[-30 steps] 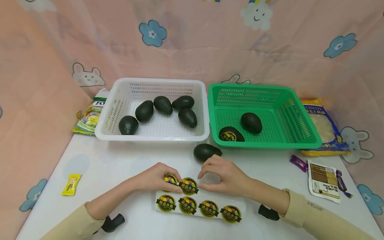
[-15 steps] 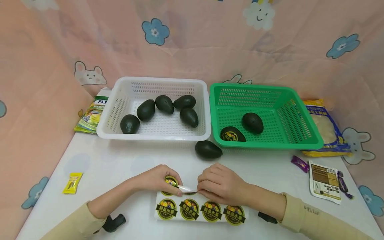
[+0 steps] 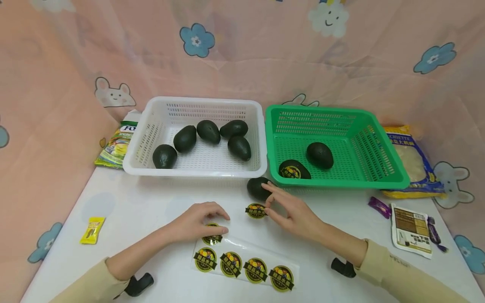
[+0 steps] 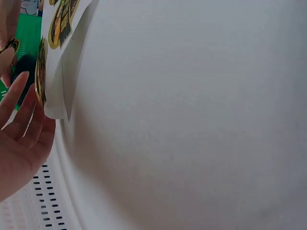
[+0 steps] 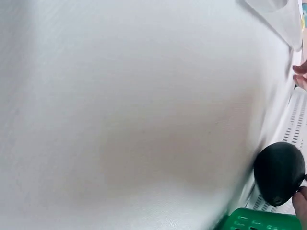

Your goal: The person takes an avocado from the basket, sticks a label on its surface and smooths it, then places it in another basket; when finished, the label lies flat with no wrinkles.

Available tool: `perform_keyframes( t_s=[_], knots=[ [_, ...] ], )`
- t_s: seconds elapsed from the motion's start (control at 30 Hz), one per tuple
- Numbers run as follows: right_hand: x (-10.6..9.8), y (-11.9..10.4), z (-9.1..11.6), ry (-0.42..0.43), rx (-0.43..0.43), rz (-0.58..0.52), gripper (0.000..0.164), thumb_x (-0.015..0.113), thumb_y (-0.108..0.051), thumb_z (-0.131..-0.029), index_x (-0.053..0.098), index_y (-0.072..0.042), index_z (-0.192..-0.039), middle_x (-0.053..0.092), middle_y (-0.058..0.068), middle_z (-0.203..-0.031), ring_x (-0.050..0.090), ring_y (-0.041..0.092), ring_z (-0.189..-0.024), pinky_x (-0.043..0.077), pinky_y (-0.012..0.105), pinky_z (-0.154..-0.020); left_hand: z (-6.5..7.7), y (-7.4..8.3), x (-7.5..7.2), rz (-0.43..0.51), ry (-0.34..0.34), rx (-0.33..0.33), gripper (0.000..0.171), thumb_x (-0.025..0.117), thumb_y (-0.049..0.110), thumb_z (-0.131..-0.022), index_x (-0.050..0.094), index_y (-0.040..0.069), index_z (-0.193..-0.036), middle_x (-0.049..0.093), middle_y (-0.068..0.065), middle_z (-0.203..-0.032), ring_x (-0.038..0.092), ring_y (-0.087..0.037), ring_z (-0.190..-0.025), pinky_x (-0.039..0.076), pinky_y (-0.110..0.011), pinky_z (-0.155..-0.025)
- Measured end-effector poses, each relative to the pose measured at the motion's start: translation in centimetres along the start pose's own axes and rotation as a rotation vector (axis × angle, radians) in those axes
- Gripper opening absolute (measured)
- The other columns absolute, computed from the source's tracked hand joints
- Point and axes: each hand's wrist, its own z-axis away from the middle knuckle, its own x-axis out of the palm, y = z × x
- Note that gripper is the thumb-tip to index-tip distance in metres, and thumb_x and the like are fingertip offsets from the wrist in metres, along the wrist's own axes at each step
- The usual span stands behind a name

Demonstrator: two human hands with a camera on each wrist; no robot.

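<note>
My right hand (image 3: 297, 214) pinches the edge of a round black-and-gold sticker (image 3: 255, 211) between thumb and fingertip, just in front of an avocado (image 3: 257, 188). That dark green avocado lies on the table before the baskets, and other fingers of the right hand overlap it in the head view. My left hand (image 3: 197, 223) hovers at the top left corner of a white sticker sheet (image 3: 248, 249), thumb and fingers apart. In the left wrist view the sheet's edge (image 4: 55, 96) stands raised beside the left fingers.
Behind the hands, a white basket (image 3: 195, 172) holds several avocados. A green basket (image 3: 341, 183) holds two, one bearing a sticker. Snack packets, including a yellow one (image 3: 92, 230) and a brown-and-white one (image 3: 411, 230), lie at the sides.
The right hand has peeled a sticker off the sheet and carried it up towards the loose avocado. The left hand's fingers have let go of the sheet, which now lies slightly shifted.
</note>
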Motion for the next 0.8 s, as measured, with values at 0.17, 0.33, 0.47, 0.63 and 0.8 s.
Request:
perform_keyframes(
  t_s=[0.17, 0.33, 0.47, 0.63, 0.8],
  knots=[
    [0.1, 0.7, 0.3, -0.031, -0.088, -0.064, 0.011, 0.068, -0.017, -0.092, 0.059, -0.022, -0.092, 0.058, 0.003, -0.134, 0.046, 0.026, -0.133, 0.047, 0.035, -0.097, -1.7, 0.6, 0.6, -0.006, 0.166, 0.04, 0.04, 0.072, 0.026, -0.091, 0.061, 0.009, -0.125, 0.062, -0.004, -0.121, 0.06, -0.024, -0.107, 0.051, -0.036, -0.09],
    [0.1, 0.8, 0.7, -0.03, -0.171, -0.13, 0.013, 0.068, -0.013, -0.09, 0.059, -0.021, -0.094, 0.061, 0.005, -0.126, 0.055, 0.02, -0.122, 0.043, 0.035, -0.101, -3.8, 1.2, 1.6, -0.106, 0.203, 0.059, 0.063, 0.074, 0.028, -0.088, 0.048, 0.005, -0.141, 0.051, -0.011, -0.14, 0.054, -0.028, -0.12, 0.049, -0.039, -0.095],
    [0.2, 0.8, 0.9, -0.017, -0.194, -0.165, 0.017, 0.07, -0.01, -0.088, 0.059, -0.021, -0.094, 0.061, 0.008, -0.125, 0.057, 0.019, -0.117, 0.046, 0.031, -0.097, -5.7, 1.4, 2.6, -0.197, 0.18, 0.075, 0.072, 0.076, 0.034, -0.086, 0.044, 0.009, -0.145, 0.046, -0.008, -0.146, 0.046, -0.025, -0.13, 0.043, -0.04, -0.102],
    [0.2, 0.7, 1.0, -0.035, -0.124, -0.214, 0.013, 0.07, -0.014, -0.09, 0.059, -0.022, -0.093, 0.06, 0.006, -0.127, 0.055, 0.02, -0.12, 0.043, 0.032, -0.101, -7.5, 1.6, 3.2, -0.175, 0.223, 0.054, 0.063, 0.08, 0.032, -0.082, 0.052, 0.012, -0.136, 0.057, -0.005, -0.132, 0.058, -0.018, -0.112, 0.05, -0.033, -0.089],
    [-0.2, 0.3, 0.9, -0.011, -0.016, -0.276, 0.007, 0.068, -0.018, -0.093, 0.062, -0.019, -0.091, 0.062, 0.003, -0.122, 0.056, 0.017, -0.115, 0.048, 0.03, -0.093, -8.2, 1.8, 3.2, -0.117, 0.236, 0.047, 0.06, 0.083, 0.027, -0.08, 0.055, 0.008, -0.129, 0.06, -0.007, -0.126, 0.06, -0.018, -0.11, 0.051, -0.03, -0.088]
  ],
)
